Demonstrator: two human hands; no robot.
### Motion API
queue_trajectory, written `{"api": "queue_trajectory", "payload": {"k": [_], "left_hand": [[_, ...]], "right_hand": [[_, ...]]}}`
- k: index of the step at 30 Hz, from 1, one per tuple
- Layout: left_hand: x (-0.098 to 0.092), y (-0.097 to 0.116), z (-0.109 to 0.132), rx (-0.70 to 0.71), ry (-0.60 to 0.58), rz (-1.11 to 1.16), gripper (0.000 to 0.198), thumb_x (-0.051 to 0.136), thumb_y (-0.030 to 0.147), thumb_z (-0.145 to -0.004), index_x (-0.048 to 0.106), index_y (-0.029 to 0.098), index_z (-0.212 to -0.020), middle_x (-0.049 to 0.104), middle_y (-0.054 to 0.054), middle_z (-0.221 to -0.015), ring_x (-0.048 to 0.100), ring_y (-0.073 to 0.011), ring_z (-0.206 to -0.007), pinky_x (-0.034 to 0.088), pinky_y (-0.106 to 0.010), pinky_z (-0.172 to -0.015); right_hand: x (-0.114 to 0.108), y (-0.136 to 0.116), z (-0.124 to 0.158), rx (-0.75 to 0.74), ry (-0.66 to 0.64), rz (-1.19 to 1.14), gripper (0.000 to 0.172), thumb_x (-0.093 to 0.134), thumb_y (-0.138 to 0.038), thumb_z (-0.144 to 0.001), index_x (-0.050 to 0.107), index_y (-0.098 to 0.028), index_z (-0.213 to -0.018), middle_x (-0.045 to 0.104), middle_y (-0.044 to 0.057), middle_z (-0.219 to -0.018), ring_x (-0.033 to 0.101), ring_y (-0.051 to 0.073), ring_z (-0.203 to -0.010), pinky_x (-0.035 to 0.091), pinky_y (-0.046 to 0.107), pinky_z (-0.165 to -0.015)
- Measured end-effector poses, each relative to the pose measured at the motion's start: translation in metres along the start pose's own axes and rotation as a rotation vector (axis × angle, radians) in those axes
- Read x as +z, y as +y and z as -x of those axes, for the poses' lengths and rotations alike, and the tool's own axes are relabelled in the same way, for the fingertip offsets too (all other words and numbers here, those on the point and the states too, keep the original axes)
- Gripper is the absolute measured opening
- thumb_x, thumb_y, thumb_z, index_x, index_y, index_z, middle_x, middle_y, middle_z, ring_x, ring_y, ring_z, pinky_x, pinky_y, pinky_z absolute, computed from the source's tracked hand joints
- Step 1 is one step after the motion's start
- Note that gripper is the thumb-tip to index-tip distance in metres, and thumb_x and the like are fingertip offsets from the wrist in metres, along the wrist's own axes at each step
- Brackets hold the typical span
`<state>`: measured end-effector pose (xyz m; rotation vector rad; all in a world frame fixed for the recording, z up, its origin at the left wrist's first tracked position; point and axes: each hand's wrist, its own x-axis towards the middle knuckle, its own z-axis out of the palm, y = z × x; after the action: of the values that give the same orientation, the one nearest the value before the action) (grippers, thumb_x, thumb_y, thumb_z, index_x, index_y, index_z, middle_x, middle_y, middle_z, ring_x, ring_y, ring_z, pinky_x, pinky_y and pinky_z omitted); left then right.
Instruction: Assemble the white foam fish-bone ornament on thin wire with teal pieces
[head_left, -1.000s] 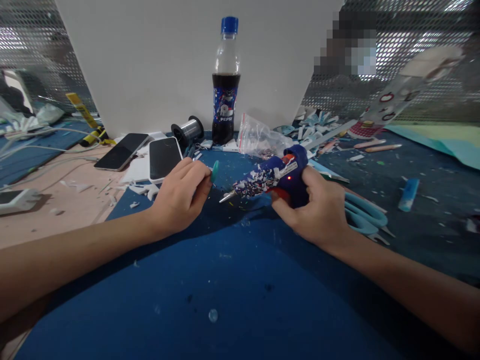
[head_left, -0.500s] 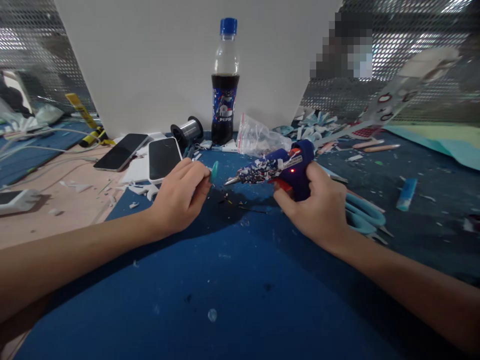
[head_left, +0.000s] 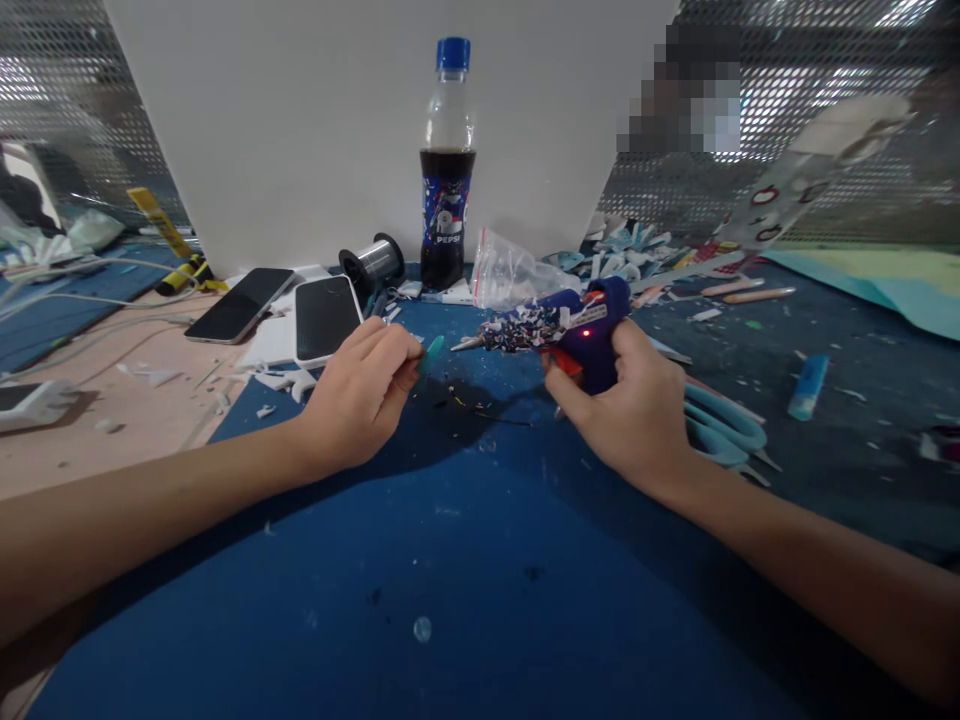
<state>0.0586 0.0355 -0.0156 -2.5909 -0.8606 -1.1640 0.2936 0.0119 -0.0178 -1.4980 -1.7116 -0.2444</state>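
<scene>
Between its thumb and fingers, my left hand pinches a small, thin teal piece, its lower part hidden by the fingertips. My right hand is wrapped round the handle of a dark blue glue gun with an orange trigger and a lit red light. Flecks of debris coat the gun's barrel. The metal nozzle points left at the teal piece, a short gap apart from it. Below the nozzle a thin dark and yellow wire lies on the blue mat.
A Pepsi bottle stands behind, near a wire spool and a clear zip bag. Two phones, a black one and a white-framed one, lie left. Blue-handled scissors rest beside my right hand. Scraps litter the back.
The teal piece has turned slightly in my left fingers, its face tilting. The glue gun's nozzle has risen a little and now sits more level. Both hands keep their grips.
</scene>
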Motion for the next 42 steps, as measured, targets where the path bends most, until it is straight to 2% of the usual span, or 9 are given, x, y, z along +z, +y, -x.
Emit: {"api": "queue_trajectory", "payload": {"k": [8, 14, 21, 42], "left_hand": [[0.0003, 0.0003, 0.0004, 0.006, 0.002, -0.006, 0.020, 0.042, 0.004, -0.086, 0.039, 0.019, -0.074, 0.043, 0.000, -0.062, 0.035, -0.0147, -0.062, 0.034, -0.028, -0.057], [0.0011, -0.0001, 0.0017, 0.019, 0.013, -0.015, 0.018, 0.043, 0.004, -0.086, 0.042, 0.019, -0.075, 0.047, 0.000, -0.064, 0.034, -0.0144, -0.063, 0.035, -0.029, -0.060], [0.0018, 0.0001, 0.0008, 0.030, 0.041, -0.040, 0.018, 0.043, 0.004, -0.086, 0.044, 0.019, -0.077, 0.050, -0.001, -0.066, 0.035, -0.0149, -0.064, 0.036, -0.029, -0.060], [0.0021, -0.0008, 0.0005, 0.059, 0.027, -0.056, 0.019, 0.042, 0.002, -0.086, 0.042, 0.019, -0.078, 0.051, -0.001, -0.068, 0.035, -0.0146, -0.066, 0.037, -0.027, -0.062]], "right_hand": [[0.0000, 0.0017, -0.0004, -0.059, 0.027, 0.039, 0.022, 0.062, -0.027, -0.066, 0.041, -0.022, -0.070, 0.050, -0.002, -0.050, 0.049, 0.015, -0.043, 0.036, 0.027, -0.044], [-0.0003, 0.0024, -0.0011, -0.096, 0.037, 0.067, 0.025, 0.060, -0.027, -0.065, 0.035, -0.023, -0.067, 0.043, -0.004, -0.046, 0.043, 0.014, -0.040, 0.032, 0.026, -0.042], [-0.0012, 0.0006, -0.0011, -0.116, 0.039, 0.055, 0.022, 0.056, -0.025, -0.064, 0.034, -0.023, -0.066, 0.042, -0.004, -0.047, 0.043, 0.013, -0.040, 0.031, 0.026, -0.041], [0.0013, 0.0058, 0.0002, -0.165, 0.050, 0.110, 0.020, 0.056, -0.022, -0.063, 0.037, -0.022, -0.066, 0.038, -0.005, -0.047, 0.040, 0.011, -0.038, 0.030, 0.024, -0.039]]}}
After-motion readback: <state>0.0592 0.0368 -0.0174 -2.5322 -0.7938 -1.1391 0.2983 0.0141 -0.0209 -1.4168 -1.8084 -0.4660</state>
